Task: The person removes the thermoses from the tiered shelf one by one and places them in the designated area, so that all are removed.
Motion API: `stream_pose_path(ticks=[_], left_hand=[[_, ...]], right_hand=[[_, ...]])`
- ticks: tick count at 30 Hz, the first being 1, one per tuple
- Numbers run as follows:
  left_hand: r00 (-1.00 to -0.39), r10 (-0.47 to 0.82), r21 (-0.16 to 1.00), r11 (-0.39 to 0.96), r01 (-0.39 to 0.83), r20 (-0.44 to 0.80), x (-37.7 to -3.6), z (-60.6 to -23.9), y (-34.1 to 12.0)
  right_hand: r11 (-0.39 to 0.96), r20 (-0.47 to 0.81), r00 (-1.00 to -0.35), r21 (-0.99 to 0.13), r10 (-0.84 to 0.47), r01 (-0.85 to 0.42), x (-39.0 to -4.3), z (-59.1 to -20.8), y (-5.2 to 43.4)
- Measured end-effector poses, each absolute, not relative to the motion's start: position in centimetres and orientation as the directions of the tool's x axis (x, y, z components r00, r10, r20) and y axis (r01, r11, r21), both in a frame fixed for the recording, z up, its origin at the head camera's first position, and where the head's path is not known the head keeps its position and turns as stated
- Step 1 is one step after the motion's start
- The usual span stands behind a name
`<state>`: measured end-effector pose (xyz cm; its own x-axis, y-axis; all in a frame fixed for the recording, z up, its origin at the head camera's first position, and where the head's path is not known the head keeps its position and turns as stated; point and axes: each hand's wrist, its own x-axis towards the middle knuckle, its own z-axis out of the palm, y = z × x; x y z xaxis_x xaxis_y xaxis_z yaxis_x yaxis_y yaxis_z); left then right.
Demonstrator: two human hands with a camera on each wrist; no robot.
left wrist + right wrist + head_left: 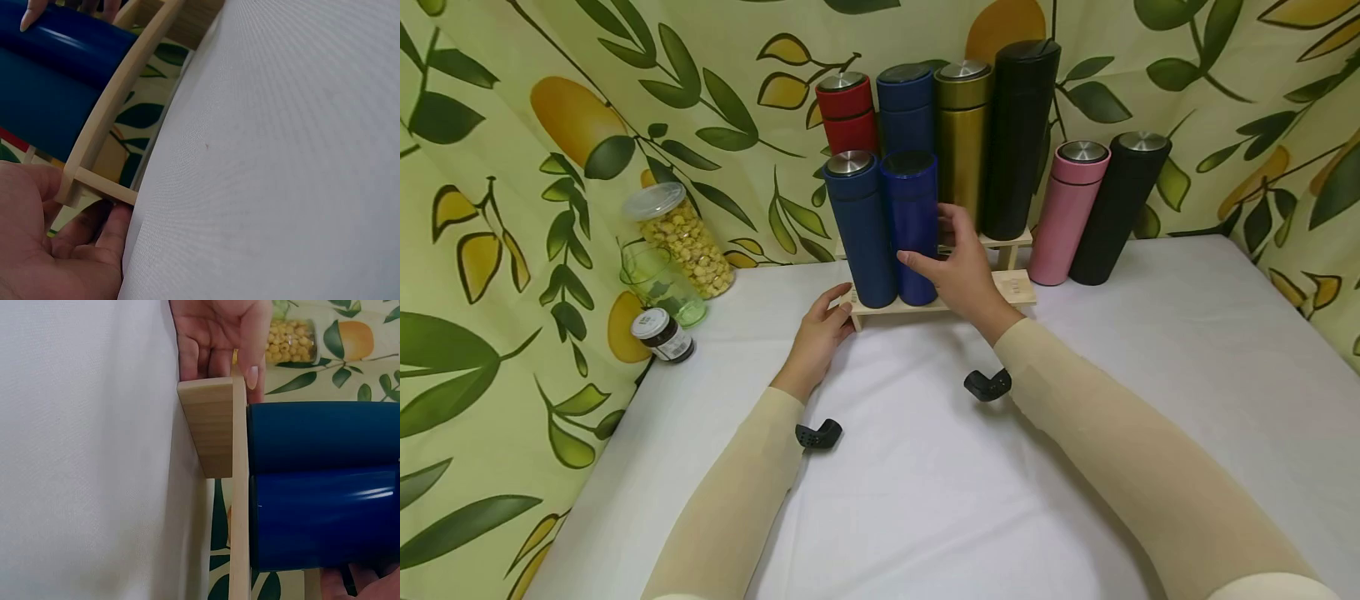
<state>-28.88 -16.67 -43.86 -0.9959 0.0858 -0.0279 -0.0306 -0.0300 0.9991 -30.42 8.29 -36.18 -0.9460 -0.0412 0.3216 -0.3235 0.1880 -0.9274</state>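
A two-tier wooden rack (1019, 287) stands at the back of the table. On its lower step two thermos bottles stand upright side by side, a matte dark blue thermos (861, 237) at left and a glossy royal blue thermos (916, 233) at right. My right hand (967, 273) holds the royal blue thermos from its right side, thumb on the front and fingers partly hidden behind. At the rack's left end my left hand (817, 339) grips the lower step, thumb at the board's edge (239, 487) and fingers by the leg (103, 184).
On the upper step stand a red thermos (848, 112), a blue thermos (907, 108), a gold thermos (962, 142) and a tall black thermos (1021, 142). Right of the rack are a pink thermos (1067, 217) and a black thermos (1118, 212). A snack jar (685, 237), green glass (662, 283) and small jar (662, 335) stand left.
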Motion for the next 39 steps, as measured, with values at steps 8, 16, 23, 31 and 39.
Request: stream_pose_path(ticks=[8, 16, 23, 31, 39], left_hand=[[-0.994, 0.105, 0.999, -0.042, -0.018, -0.013, -28.8, -44.0, -16.8], [-0.995, 0.101, 0.999, -0.030, -0.019, -0.016, -28.6, -44.1, -16.9], [-0.994, 0.109, 0.999, -0.034, -0.015, -0.011, -28.7, -44.1, -16.9], [-0.994, 0.108, 0.999, -0.038, -0.031, -0.027, -28.8, -44.4, -16.9], [-0.994, 0.105, 0.999, -0.043, -0.025, -0.021, -28.9, -44.3, -16.9]], right_hand=[[0.147, 0.375, -0.926, -0.915, -0.039, -0.377, -29.4, -36.6, 9.0], [0.131, 0.386, -0.922, -0.913, -0.030, -0.387, -27.6, -36.4, 10.7], [0.141, 0.454, -0.891, -0.882, 0.003, -0.449, -26.7, -35.9, 13.3], [0.199, 0.469, -0.880, -0.872, 0.076, -0.447, -25.4, -34.6, 16.4], [0.238, 0.502, -0.851, -0.855, 0.155, -0.461, -25.0, -33.7, 19.5]])
